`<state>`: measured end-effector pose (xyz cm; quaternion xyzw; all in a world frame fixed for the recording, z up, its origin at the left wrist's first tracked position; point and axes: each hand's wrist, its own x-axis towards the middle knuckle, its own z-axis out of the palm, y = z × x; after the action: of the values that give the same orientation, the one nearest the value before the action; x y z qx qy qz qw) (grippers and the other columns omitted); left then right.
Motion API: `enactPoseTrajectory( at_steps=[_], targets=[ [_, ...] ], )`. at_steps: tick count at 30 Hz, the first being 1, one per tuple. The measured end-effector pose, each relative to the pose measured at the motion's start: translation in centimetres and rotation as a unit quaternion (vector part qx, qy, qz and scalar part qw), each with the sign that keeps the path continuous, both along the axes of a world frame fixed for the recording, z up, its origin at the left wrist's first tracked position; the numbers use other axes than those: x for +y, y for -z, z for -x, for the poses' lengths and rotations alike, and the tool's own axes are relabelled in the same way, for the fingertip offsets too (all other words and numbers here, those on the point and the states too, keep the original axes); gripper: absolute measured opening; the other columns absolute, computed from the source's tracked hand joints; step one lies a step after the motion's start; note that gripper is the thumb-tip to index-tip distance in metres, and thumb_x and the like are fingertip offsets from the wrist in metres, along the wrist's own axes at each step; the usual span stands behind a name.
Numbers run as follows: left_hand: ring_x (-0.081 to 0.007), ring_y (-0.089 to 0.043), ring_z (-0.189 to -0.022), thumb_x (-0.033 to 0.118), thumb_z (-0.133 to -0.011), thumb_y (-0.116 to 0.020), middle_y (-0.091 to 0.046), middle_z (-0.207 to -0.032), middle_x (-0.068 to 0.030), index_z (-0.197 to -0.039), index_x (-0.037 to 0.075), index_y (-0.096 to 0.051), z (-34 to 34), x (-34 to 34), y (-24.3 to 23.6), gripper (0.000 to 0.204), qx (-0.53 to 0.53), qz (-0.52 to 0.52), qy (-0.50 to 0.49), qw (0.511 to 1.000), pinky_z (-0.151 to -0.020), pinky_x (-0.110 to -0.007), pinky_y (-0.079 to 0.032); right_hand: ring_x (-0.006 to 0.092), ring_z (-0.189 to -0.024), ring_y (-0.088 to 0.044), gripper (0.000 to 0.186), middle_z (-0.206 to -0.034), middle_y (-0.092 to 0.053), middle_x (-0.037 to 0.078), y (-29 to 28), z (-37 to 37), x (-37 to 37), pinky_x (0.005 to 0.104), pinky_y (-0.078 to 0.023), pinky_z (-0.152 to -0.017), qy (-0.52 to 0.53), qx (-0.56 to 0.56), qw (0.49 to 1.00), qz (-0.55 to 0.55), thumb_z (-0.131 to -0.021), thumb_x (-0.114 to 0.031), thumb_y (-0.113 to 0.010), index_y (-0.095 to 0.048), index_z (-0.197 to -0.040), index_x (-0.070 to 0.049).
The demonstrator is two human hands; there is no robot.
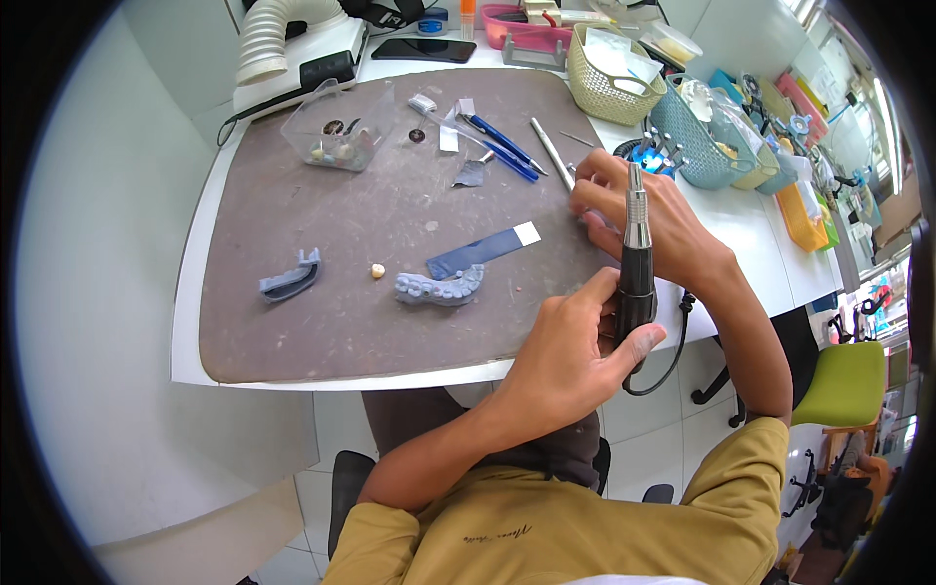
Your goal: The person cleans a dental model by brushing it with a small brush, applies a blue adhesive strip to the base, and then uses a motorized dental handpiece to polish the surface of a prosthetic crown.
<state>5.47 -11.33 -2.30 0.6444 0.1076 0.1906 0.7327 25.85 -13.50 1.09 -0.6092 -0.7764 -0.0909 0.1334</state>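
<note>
My left hand [585, 341] is wrapped around a black and silver micromotor handpiece [638, 273], held upright with its metal nose up and a cord at its lower end. Beyond it, my right hand [653, 210] hovers over the right edge of the brown mat with curled fingers, beside a thin white stick-like tool [553, 154]. What those fingers hold, if anything, is hidden. On the mat's near part lie a grey-blue dental arch model [439, 287], a smaller model piece [291, 277] and a tooth-coloured crown [377, 271]. A blue strip with a white end [483, 251] lies behind the arch model.
A clear plastic box [341, 132] with small parts stands at the mat's far left. Blue pens [507, 146] lie near its middle. Baskets [614, 83] and a holder of burs [658, 156] line the right side. A phone [424, 49] lies at the back.
</note>
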Motion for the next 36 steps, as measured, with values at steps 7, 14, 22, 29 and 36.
enactPoseTrajectory(
  at_steps=[7, 14, 22, 29, 36],
  targets=[
    [-0.0146, -0.071, -0.095, 0.015, -0.097, -0.073, -0.073, -0.098, -0.0111, -0.117, -0.004, -0.058, 0.0, -0.2, 0.2, 0.031, -0.007, 0.009, -0.008, 1.0, -0.085, -0.031, -0.056, 0.0163, -0.079, -0.069, 0.014, -0.092, -0.07, 0.008, -1.8, 0.7, 0.4, 0.0306, -0.054, -0.069, 0.037, 0.291, 0.953, -0.071, -0.091, -0.004, -0.068, -0.06, -0.103, -0.004],
    [-0.0129, -0.068, -0.073, 0.016, -0.096, -0.072, -0.072, -0.082, -0.0141, -0.104, -0.006, -0.056, -0.5, -0.5, 0.6, 0.029, -0.037, -0.007, -0.028, 0.999, -0.065, -0.031, -0.055, 0.0123, -0.08, -0.072, 0.02, -0.095, -0.074, 0.011, -5.5, 1.0, -0.2, 0.0248, -0.06, -0.068, 0.033, 0.568, 0.819, -0.071, -0.099, -0.013, -0.067, -0.064, -0.114, 0.001],
    [-0.0151, -0.071, -0.097, 0.015, -0.098, -0.072, -0.073, -0.101, -0.0115, -0.119, -0.004, -0.061, -0.1, -0.3, 0.5, 0.031, 0.022, 0.018, 0.002, 1.0, -0.087, -0.03, -0.057, 0.0122, -0.079, -0.073, 0.018, -0.096, -0.074, 0.012, -6.3, 1.6, 0.0, 0.0233, -0.061, -0.068, 0.032, 0.566, 0.823, -0.038, -0.099, -0.012, -0.067, -0.065, -0.113, 0.0],
    [-0.015, -0.071, -0.096, 0.017, -0.098, -0.072, -0.073, -0.101, -0.0118, -0.119, -0.004, -0.06, 0.0, -0.2, 0.2, 0.031, 0.024, 0.014, 0.007, 1.0, -0.086, -0.03, -0.057, 0.0132, -0.08, -0.074, 0.019, -0.097, -0.073, 0.011, -6.6, 1.2, -0.3, 0.0239, -0.062, -0.068, 0.032, 0.552, 0.832, -0.039, -0.1, -0.012, -0.067, -0.065, -0.114, 0.001],
    [-0.0107, -0.067, -0.071, 0.018, -0.096, -0.073, -0.071, -0.077, -0.0141, -0.099, -0.006, -0.057, -0.4, -0.4, 0.8, 0.029, -0.036, -0.022, -0.034, 0.999, -0.06, -0.03, -0.053, 0.0133, -0.08, -0.074, 0.02, -0.096, -0.073, 0.01, -6.9, 1.2, -0.3, 0.0239, -0.062, -0.068, 0.028, 0.54, 0.841, -0.025, -0.1, -0.012, -0.067, -0.066, -0.114, 0.001]
  ],
)
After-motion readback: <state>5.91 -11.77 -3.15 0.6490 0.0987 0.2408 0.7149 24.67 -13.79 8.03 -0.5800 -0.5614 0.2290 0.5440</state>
